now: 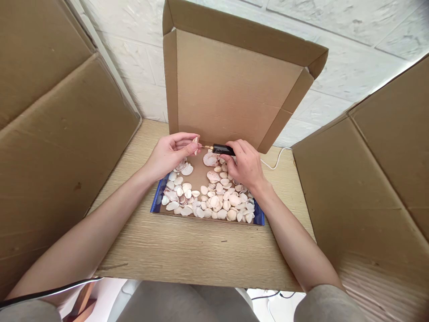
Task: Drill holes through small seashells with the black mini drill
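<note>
The left hand (pixel 167 156) pinches a shell (pixel 195 146) between thumb and fingers, over the far left part of the tray (pixel 157 201). It is held on edge, probably so that a broad face is turned to the tool and the fingertips stay mostly around the rim. The right hand (pixel 246 163) grasps the black tool (pixel 224 150), thumb on the near side and fingers curled over the far side. The tool lies nearly level, its thin metal bit (pixel 208 147) pointing left at the shell; whether the tip touches it, I cannot tell. Gripping the body well behind the bit likely keeps the fingers clear and the aim steady.

Loose shells (pixel 214 202) crowd the near part of the tray and run up both its sides, around a bare patch near the middle. The tray's blue ends seem to keep them from spreading, and holding the work above it presumably lets anything dropped land inside.

The tray sits on a pale wood-grain table (pixel 201 255), with a small dark sliver (pixel 224 241) on the near side. A shallow cardboard lid (pixel 234 85) stands behind the tray, before a white brick-patterned wall (pixel 348 27). Tall cardboard panels flank the table at left (pixel 63 143) and right (pixel 362 174), and a white cord (pixel 277 162) runs at the far right.
</note>
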Motion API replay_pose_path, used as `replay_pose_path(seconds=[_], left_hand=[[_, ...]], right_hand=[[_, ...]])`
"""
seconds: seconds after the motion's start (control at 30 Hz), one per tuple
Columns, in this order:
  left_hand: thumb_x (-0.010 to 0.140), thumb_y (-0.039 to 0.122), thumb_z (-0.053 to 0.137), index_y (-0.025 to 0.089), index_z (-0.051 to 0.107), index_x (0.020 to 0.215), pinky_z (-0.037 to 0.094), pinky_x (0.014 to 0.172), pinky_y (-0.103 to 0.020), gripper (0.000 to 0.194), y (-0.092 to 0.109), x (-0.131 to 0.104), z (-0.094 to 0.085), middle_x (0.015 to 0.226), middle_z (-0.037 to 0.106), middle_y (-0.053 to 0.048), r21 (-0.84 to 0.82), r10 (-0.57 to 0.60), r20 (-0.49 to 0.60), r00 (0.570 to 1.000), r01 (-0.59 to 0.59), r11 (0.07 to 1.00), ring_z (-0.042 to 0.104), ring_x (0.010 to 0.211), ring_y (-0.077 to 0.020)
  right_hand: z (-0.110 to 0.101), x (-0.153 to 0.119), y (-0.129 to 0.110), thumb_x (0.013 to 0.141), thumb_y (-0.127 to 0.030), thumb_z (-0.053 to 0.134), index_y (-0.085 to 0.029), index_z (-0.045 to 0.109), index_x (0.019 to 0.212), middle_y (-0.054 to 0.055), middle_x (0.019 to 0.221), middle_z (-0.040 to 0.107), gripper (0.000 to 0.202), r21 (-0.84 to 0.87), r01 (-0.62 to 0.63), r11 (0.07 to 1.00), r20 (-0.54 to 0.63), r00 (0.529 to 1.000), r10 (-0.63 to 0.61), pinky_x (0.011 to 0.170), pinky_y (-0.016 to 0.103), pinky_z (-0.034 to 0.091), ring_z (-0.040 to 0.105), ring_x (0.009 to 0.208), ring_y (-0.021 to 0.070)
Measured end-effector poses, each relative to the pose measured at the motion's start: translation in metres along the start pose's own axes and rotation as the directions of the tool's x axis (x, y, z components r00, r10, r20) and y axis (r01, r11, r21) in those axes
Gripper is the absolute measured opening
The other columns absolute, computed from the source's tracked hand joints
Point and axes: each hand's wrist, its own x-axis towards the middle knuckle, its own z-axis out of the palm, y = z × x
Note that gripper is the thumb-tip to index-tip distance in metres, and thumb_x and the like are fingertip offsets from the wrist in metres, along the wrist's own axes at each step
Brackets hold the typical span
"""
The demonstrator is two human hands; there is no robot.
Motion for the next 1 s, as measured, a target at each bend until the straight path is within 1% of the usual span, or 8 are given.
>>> replay_pose_path(seconds=[0.13, 0.3, 0.4, 0.53, 0.7, 0.77, 0.87, 1.0], left_hand=[[0.077, 0.044, 0.079, 0.017, 0.069, 0.118, 0.056, 0.088, -0.034, 0.049, 0.0005, -0.0001, 0.0002, 0.107, 0.076, -0.01, -0.02, -0.012, -0.011, 1.0, 0.012, 1.0, 0.072, 0.096, -0.0215], [0.078, 0.044, 0.077, 0.018, 0.069, 0.118, 0.056, 0.084, -0.031, 0.048, 0.0014, -0.0007, 0.0002, 0.108, 0.076, -0.01, 0.034, -0.002, -0.001, 1.0, 0.002, 0.999, 0.072, 0.094, -0.0207], [0.079, 0.043, 0.077, 0.018, 0.068, 0.121, 0.056, 0.089, -0.032, 0.049, 0.0001, -0.0001, -0.0001, 0.111, 0.076, -0.01, 0.032, 0.016, 0.0, 1.0, -0.016, 0.999, 0.072, 0.097, -0.0207], [0.078, 0.041, 0.079, 0.017, 0.067, 0.122, 0.055, 0.097, -0.034, 0.052, -0.0004, 0.0006, 0.0004, 0.113, 0.075, -0.011, 0.009, 0.039, -0.021, 0.999, -0.039, 0.999, 0.071, 0.105, -0.0221], [0.078, 0.043, 0.078, 0.017, 0.071, 0.115, 0.054, 0.1, -0.036, 0.046, 0.0045, -0.0021, 0.0024, 0.116, 0.075, -0.01, 0.094, 0.02, 0.021, 1.0, -0.022, 0.995, 0.069, 0.109, -0.0239], [0.077, 0.043, 0.079, 0.018, 0.073, 0.111, 0.054, 0.099, -0.036, 0.043, 0.0063, -0.0033, 0.0031, 0.114, 0.075, -0.01, 0.118, 0.007, 0.036, 0.999, -0.011, 0.993, 0.07, 0.108, -0.0245], [0.077, 0.046, 0.078, 0.018, 0.073, 0.113, 0.055, 0.097, -0.036, 0.046, 0.0063, -0.0035, 0.0031, 0.114, 0.075, -0.011, 0.116, 0.002, 0.035, 0.999, -0.006, 0.993, 0.07, 0.108, -0.0249], [0.077, 0.048, 0.078, 0.018, 0.07, 0.118, 0.055, 0.095, -0.035, 0.051, 0.0029, -0.0018, 0.0016, 0.115, 0.075, -0.012, 0.056, 0.007, -0.008, 1.0, -0.006, 0.998, 0.071, 0.104, -0.0234]], right_hand=[[0.0002, 0.0, 0.0007, 0.098, -0.038, 0.049, -0.017, 0.06, 0.105, 0.008, 0.091, 0.066, 0.025, 0.006, -0.05, 0.999, -0.022, 0.998, 0.05, 0.074, 0.034, 0.045, 0.058, 0.082, 0.0219], [0.0003, 0.0, 0.0009, 0.097, -0.036, 0.049, -0.016, 0.06, 0.106, 0.008, 0.091, 0.066, 0.024, 0.015, -0.025, 1.0, -0.031, 0.999, 0.025, 0.074, 0.035, 0.045, 0.058, 0.083, 0.0217], [-0.0006, 0.0003, 0.0016, 0.097, -0.034, 0.051, -0.017, 0.06, 0.108, 0.008, 0.096, 0.067, 0.022, -0.025, -0.011, 1.0, -0.098, 0.995, 0.008, 0.076, 0.035, 0.044, 0.058, 0.086, 0.0215], [-0.0023, 0.0008, 0.0026, 0.096, -0.031, 0.055, -0.019, 0.061, 0.112, 0.008, 0.103, 0.068, 0.021, -0.068, -0.025, 0.997, -0.205, 0.979, 0.011, 0.079, 0.036, 0.043, 0.058, 0.092, 0.0212], [-0.0017, 0.0005, 0.0026, 0.096, -0.028, 0.054, -0.017, 0.061, 0.113, 0.009, 0.102, 0.068, 0.021, -0.036, 0.073, 0.997, -0.153, 0.985, -0.077, 0.079, 0.037, 0.041, 0.057, 0.091, 0.0214], [-0.0016, 0.0004, 0.0022, 0.095, -0.028, 0.054, -0.016, 0.061, 0.112, 0.01, 0.102, 0.068, 0.022, -0.031, 0.087, 0.996, -0.148, 0.985, -0.091, 0.079, 0.037, 0.041, 0.057, 0.091, 0.0218], [-0.002, 0.0004, 0.0014, 0.096, -0.031, 0.053, -0.018, 0.061, 0.114, 0.01, 0.105, 0.068, 0.023, -0.009, 0.051, 0.999, -0.121, 0.991, -0.052, 0.081, 0.038, 0.041, 0.057, 0.093, 0.0231], [-0.0021, 0.0004, 0.0009, 0.097, -0.035, 0.051, -0.02, 0.06, 0.115, 0.01, 0.106, 0.068, 0.026, 0.018, -0.038, 0.999, -0.11, 0.993, 0.04, 0.081, 0.04, 0.042, 0.058, 0.095, 0.0241]])
